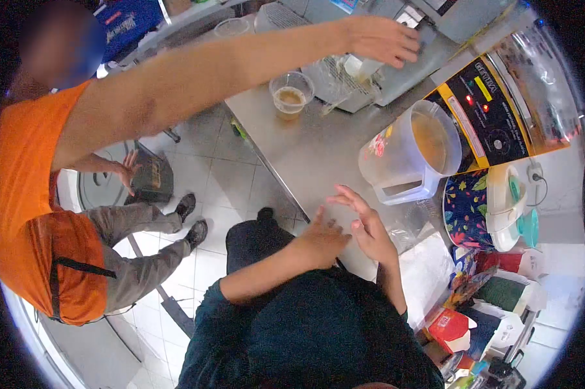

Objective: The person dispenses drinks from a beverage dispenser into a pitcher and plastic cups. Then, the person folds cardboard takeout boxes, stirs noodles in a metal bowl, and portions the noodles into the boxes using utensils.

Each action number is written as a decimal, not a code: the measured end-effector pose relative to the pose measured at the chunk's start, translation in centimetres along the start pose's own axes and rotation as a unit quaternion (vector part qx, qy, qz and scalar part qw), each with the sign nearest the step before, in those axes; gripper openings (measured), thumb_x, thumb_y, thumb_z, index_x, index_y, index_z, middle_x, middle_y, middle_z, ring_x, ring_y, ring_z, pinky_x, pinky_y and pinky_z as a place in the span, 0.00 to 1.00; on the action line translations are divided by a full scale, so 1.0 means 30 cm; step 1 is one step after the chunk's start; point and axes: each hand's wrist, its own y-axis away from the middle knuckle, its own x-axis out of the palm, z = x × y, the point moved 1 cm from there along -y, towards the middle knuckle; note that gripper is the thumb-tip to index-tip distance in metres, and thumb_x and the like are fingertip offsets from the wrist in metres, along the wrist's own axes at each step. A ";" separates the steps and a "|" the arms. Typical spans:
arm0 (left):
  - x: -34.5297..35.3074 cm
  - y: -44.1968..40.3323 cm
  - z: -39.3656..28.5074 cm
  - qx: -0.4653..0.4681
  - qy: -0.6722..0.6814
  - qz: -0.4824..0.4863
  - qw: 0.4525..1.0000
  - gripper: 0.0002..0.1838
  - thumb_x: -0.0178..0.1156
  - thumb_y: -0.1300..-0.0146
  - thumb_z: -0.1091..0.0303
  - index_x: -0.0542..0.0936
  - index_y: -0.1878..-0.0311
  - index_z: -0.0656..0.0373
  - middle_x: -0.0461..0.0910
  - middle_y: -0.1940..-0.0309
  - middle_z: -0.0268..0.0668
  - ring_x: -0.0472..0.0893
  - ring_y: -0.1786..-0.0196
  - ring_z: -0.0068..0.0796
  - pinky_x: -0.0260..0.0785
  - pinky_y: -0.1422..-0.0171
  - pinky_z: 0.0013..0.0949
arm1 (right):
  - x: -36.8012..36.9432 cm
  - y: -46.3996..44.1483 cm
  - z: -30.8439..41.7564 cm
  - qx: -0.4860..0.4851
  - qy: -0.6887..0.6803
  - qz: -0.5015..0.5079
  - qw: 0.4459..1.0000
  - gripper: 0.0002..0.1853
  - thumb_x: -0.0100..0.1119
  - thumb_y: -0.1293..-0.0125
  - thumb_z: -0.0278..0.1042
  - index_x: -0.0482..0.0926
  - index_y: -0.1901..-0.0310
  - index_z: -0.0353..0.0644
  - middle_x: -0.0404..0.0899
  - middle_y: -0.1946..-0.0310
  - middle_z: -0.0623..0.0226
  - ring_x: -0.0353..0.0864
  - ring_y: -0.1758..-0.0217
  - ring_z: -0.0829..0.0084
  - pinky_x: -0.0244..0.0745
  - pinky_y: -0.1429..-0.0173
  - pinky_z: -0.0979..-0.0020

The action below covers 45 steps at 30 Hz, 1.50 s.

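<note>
My left hand (pixel 323 241) is at the front edge of the metal counter (pixel 305 155), fingers spread and holding nothing. Close beside it on the right, my right hand (pixel 365 227) is raised with its fingers apart, also empty. Beyond my hands stands a large translucent pitcher (pixel 396 152) with a handle and a brownish liquid inside. A clear plastic cup (pixel 291 97) holding some brown drink is farther back on the counter. The arm of a co-worker (pixel 195 84) reaches across above the cup, with the hand near a grey machine.
A black and yellow sealing machine (pixel 493 110) is behind the pitcher. To the right are a patterned container (pixel 467 211), teal cups (pixel 531 227) and several boxes (pixel 451 329). The co-worker in an orange shirt (pixel 65 259) stands at the left, near a bin (pixel 101 185).
</note>
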 end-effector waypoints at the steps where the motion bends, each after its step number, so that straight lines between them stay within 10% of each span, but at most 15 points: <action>1: 0.017 -0.011 -0.018 0.021 0.016 0.007 1.000 0.25 0.59 0.57 0.63 0.70 0.52 0.59 0.71 0.56 0.47 0.68 0.48 0.42 0.46 0.39 0.56 | 0.007 -0.003 -0.007 0.000 -0.014 0.016 1.000 0.37 0.39 0.43 0.61 0.60 0.45 0.33 0.69 0.51 0.57 0.66 0.46 0.65 0.55 0.42 0.63; 13: 0.068 -0.019 -0.009 -0.006 0.116 -0.018 0.993 0.22 0.58 0.59 0.67 0.72 0.57 0.63 0.71 0.56 0.47 0.67 0.48 0.45 0.51 0.40 0.51 | 0.039 -0.012 0.000 -0.026 0.166 0.055 0.984 0.38 0.22 0.40 0.63 0.63 0.47 0.35 0.77 0.65 0.63 0.69 0.53 0.63 0.48 0.42 0.62; 28: 0.087 0.010 -0.013 0.018 0.074 -0.128 0.989 0.19 0.59 0.58 0.66 0.75 0.60 0.62 0.73 0.63 0.48 0.70 0.53 0.50 0.55 0.45 0.53 | 0.054 -0.004 0.003 0.015 0.039 0.053 0.998 0.45 0.21 0.45 0.71 0.64 0.49 0.30 0.77 0.65 0.59 0.72 0.55 0.67 0.57 0.45 0.66; 31: 0.048 -0.002 -0.009 -0.012 0.154 0.044 0.987 0.22 0.57 0.57 0.67 0.72 0.56 0.65 0.71 0.55 0.49 0.67 0.47 0.46 0.57 0.43 0.45 | 0.060 0.010 -0.016 -0.020 -0.040 0.063 0.997 0.36 0.26 0.40 0.63 0.64 0.47 0.36 0.76 0.64 0.58 0.73 0.58 0.65 0.60 0.48 0.66; 45: 0.043 0.013 -0.009 0.003 0.124 -0.002 0.992 0.22 0.59 0.57 0.65 0.72 0.58 0.66 0.70 0.56 0.51 0.67 0.49 0.48 0.59 0.44 0.44 | 0.070 0.027 -0.026 0.017 -0.067 0.048 0.996 0.40 0.28 0.43 0.68 0.64 0.48 0.35 0.73 0.60 0.55 0.72 0.54 0.65 0.63 0.48 0.67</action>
